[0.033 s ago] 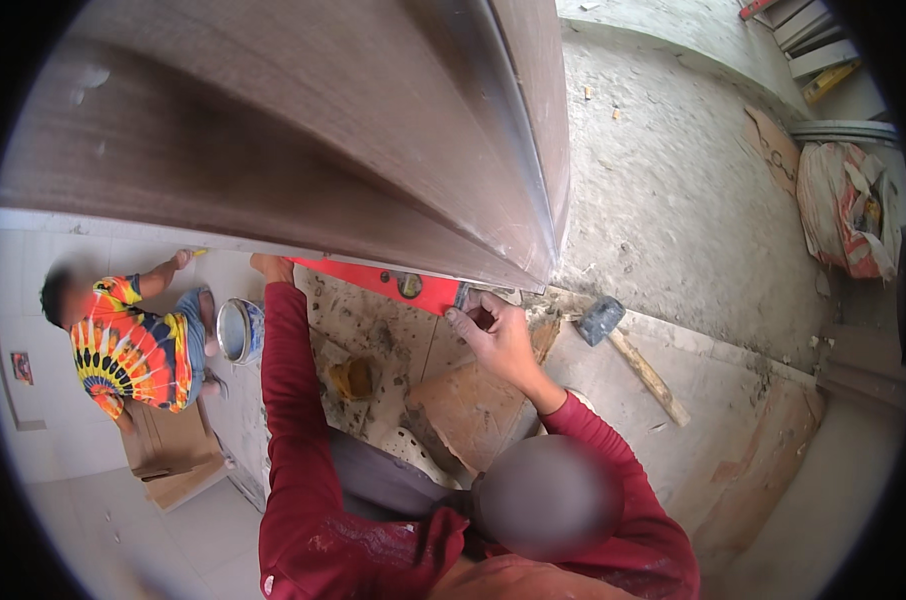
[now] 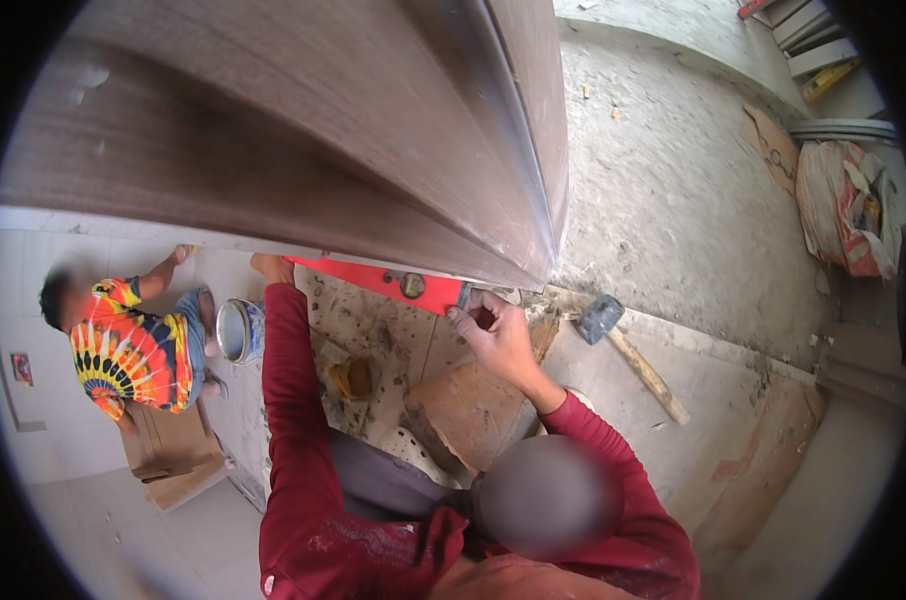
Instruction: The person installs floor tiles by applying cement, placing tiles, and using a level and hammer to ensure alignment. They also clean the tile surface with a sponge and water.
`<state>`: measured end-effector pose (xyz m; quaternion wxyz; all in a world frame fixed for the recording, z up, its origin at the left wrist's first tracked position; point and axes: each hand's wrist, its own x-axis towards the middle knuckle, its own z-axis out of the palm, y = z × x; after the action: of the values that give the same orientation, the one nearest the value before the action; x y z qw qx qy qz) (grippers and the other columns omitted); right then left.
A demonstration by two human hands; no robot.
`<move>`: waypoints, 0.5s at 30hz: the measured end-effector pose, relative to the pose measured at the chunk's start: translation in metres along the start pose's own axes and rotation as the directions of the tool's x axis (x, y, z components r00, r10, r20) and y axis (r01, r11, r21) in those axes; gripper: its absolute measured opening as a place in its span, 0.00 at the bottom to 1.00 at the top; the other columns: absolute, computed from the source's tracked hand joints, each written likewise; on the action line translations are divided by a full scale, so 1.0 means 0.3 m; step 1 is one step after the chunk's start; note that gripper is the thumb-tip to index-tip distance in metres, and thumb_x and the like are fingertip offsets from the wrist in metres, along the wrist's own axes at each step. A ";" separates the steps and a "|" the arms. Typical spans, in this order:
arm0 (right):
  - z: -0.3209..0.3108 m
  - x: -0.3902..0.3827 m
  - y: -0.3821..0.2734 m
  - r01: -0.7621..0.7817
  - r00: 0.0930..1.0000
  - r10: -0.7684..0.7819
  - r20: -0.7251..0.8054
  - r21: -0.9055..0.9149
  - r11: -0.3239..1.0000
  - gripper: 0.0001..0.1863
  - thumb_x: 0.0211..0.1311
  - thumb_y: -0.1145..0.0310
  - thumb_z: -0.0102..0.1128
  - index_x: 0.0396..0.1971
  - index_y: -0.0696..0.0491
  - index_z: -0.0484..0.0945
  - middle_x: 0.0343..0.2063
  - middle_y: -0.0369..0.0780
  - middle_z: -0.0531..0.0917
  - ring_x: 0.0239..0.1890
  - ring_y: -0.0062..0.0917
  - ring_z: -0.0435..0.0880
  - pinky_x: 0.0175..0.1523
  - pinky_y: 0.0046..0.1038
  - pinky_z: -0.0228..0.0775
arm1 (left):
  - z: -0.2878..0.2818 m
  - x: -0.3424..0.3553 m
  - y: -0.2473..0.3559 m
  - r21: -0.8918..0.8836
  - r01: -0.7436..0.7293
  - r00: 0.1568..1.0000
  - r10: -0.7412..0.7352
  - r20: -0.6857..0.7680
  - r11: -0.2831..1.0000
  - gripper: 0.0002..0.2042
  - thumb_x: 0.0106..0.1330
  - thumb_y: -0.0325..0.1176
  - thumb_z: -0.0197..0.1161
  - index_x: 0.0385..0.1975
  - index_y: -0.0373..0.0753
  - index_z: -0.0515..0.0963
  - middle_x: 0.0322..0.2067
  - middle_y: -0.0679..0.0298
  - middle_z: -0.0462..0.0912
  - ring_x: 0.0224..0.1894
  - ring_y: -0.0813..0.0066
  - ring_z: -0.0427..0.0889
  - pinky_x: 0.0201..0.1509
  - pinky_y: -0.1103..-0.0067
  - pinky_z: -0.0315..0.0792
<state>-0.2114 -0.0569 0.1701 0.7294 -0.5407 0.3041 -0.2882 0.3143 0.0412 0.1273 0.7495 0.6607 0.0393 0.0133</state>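
Observation:
A red spirit level (image 2: pixel 373 277) lies along the lower edge of a tall brown wood-grained surface (image 2: pixel 303 120), with its round vial near the right end. My left hand (image 2: pixel 271 268) is closed at the level's far left end, its fingers partly hidden by that edge. At the opposite end, my right hand (image 2: pixel 500 335) grips the level with thumb and curled fingers, close to the brown corner. A rubber mallet (image 2: pixel 645 372) with a black head and wooden handle lies on the floor right of my right hand.
A brown slab (image 2: pixel 473 412) and a yellowish lump (image 2: pixel 352 379) lie below the level. Left stand a bucket (image 2: pixel 235 332), a crouching person in a tie-dye shirt (image 2: pixel 138 345) and cardboard (image 2: pixel 173 450). A woven sack (image 2: pixel 845 208) rests at the far right, beside rough concrete.
The other person's outstretched hand has shifted slightly, and the yellow thing in it shows less. Both my hands and the spirit level stay nearly still.

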 end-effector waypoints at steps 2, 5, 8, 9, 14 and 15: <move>-0.003 -0.014 0.012 -0.051 0.999 0.051 -0.013 0.057 0.997 0.12 0.68 0.65 0.69 0.31 0.59 0.80 0.21 0.32 0.81 0.24 0.12 0.76 0.30 0.21 0.68 | -0.036 -0.017 -0.023 0.036 -0.027 0.999 0.026 0.026 0.999 0.18 0.78 0.37 0.54 0.43 0.23 0.77 0.41 0.53 0.85 0.37 0.61 0.86 0.40 0.67 0.83; -0.055 -0.064 0.120 -0.111 0.993 0.107 -0.055 -0.084 0.990 0.11 0.70 0.66 0.66 0.33 0.59 0.81 0.22 0.33 0.82 0.24 0.13 0.78 0.29 0.21 0.70 | -0.067 -0.099 -0.103 0.094 -0.041 0.999 0.039 0.028 0.995 0.18 0.79 0.38 0.54 0.43 0.23 0.78 0.41 0.53 0.85 0.37 0.61 0.86 0.40 0.67 0.83; -0.096 -0.118 0.214 -0.300 0.952 0.300 -0.063 0.002 0.954 0.10 0.72 0.67 0.63 0.35 0.59 0.83 0.23 0.34 0.84 0.24 0.14 0.80 0.29 0.21 0.71 | -0.070 -0.225 -0.221 0.160 0.039 0.999 -0.043 0.019 0.986 0.19 0.80 0.42 0.53 0.43 0.27 0.78 0.40 0.56 0.85 0.36 0.65 0.85 0.40 0.70 0.82; -0.094 -0.129 0.238 -0.322 0.945 0.322 -0.051 0.006 0.947 0.10 0.72 0.67 0.62 0.37 0.60 0.83 0.24 0.34 0.84 0.24 0.14 0.81 0.29 0.22 0.72 | -0.114 -0.211 -0.241 0.172 0.057 0.997 -0.065 0.042 0.983 0.19 0.80 0.42 0.54 0.43 0.28 0.79 0.40 0.57 0.85 0.36 0.66 0.85 0.39 0.70 0.82; -0.215 -0.182 0.456 -0.240 0.971 0.223 -0.090 -0.339 0.910 0.11 0.73 0.66 0.62 0.40 0.60 0.83 0.25 0.35 0.85 0.23 0.16 0.82 0.27 0.22 0.72 | -0.138 -0.343 -0.454 0.118 0.278 0.951 -0.290 0.107 0.953 0.17 0.80 0.44 0.55 0.46 0.35 0.79 0.36 0.62 0.85 0.35 0.71 0.85 0.35 0.71 0.82; -0.199 -0.175 0.442 -0.291 0.956 0.287 -0.060 -0.324 0.900 0.11 0.73 0.66 0.62 0.39 0.60 0.83 0.24 0.35 0.85 0.22 0.16 0.82 0.26 0.22 0.72 | -0.175 -0.299 -0.451 0.048 0.322 0.935 -0.326 0.137 0.945 0.15 0.79 0.44 0.56 0.48 0.38 0.78 0.35 0.64 0.86 0.33 0.72 0.85 0.31 0.70 0.81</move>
<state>-0.2784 -0.0212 0.0353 0.6617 -0.6023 0.4287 -0.1248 0.2166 0.0695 -0.0097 0.7339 0.6539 0.0940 -0.1581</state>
